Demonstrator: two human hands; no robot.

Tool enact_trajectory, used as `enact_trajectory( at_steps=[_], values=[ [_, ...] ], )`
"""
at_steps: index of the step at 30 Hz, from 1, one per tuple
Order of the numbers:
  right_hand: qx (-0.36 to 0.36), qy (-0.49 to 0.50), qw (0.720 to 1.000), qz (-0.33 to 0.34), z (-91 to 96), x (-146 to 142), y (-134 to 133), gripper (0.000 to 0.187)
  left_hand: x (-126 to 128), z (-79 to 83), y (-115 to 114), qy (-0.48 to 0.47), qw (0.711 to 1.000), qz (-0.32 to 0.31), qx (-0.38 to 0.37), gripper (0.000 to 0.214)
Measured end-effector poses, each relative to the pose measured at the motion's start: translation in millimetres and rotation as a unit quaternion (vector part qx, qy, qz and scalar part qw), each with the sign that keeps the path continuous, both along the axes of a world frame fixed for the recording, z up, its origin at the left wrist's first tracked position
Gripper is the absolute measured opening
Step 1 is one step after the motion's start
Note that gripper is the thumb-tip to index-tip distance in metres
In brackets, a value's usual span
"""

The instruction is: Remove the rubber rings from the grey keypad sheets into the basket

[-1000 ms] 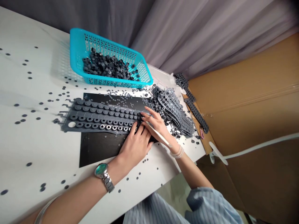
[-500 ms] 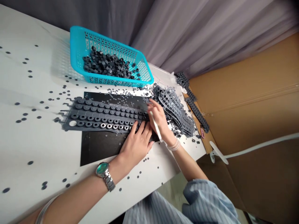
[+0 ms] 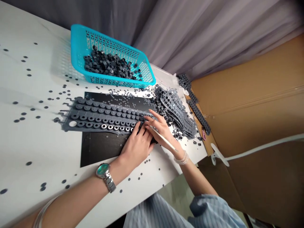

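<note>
Hands at work: a person's left hand [image 3: 136,147], open with its fingers spread, presses flat on a gray rubber sheet [image 3: 95,118] and grips nothing. Just beside it, the right hand [image 3: 161,129] closes around a slim white pick [image 3: 163,142], its fingers [image 3: 152,117] touching the sheet's right end near the left fingertips. The sheet lies directly beneath both hands at the center of the frame, its rows of round dark rings running toward the left, with silvery rings [image 3: 110,127] along the row nearest the hands. Firm, even pressure from the left hand appears the sound way to keep the soft sheet from creeping during such close work. Under it sits a black pad [image 3: 99,150]. Just right of the hands rises a pile of punched gray sheets [image 3: 175,110]. A turquoise plastic basket [image 3: 106,41], upper center, holds a heap of black rubber rings [image 3: 106,65]. Small dark discs [image 3: 28,163] dot the white bench [image 3: 35,142], while cardboard [image 3: 249,95] stands at right.
</note>
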State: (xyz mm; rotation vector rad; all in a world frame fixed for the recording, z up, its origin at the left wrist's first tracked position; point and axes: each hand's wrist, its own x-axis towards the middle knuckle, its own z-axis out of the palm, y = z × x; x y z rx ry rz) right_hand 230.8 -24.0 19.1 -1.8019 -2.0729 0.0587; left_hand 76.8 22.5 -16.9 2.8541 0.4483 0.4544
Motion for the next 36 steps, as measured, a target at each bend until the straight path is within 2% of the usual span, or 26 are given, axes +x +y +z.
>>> enact_trajectory(
  at_steps=[15,17,20,21,23,30,36],
  values=[
    [-0.03,-0.059,0.996,0.059,-5.6,8.9,13.0,0.02,0.1,4.3,1.0,0.012,1.0,0.009,0.005,0.051],
    [0.011,-0.033,0.999,0.019,-7.9,11.7,18.1,0.019,0.0,4.4,1.2,0.014,1.0,0.01,0.002,0.054],
    [0.114,0.028,0.988,-0.102,-10.6,18.3,27.9,0.021,-0.5,4.7,1.5,0.017,1.0,0.005,-0.002,0.057],
    [0.131,0.039,0.981,-0.134,-11.0,20.7,30.9,0.022,-0.6,4.8,1.6,0.018,1.0,0.004,-0.002,0.057],
    [0.119,0.045,0.98,-0.153,-11.2,24.0,34.5,0.022,-0.6,4.6,1.8,0.021,1.0,0.004,0.0,0.057],
    [0.003,0.066,0.996,-0.058,-13.4,10.0,22.0,0.019,1.2,-0.4,0.6,0.001,1.0,0.006,0.006,0.054],
    [-0.005,0.046,0.999,-0.012,-12.1,2.8,23.2,0.02,1.8,-2.4,-0.5,-0.013,1.0,0.013,0.006,0.05]
  ],
)
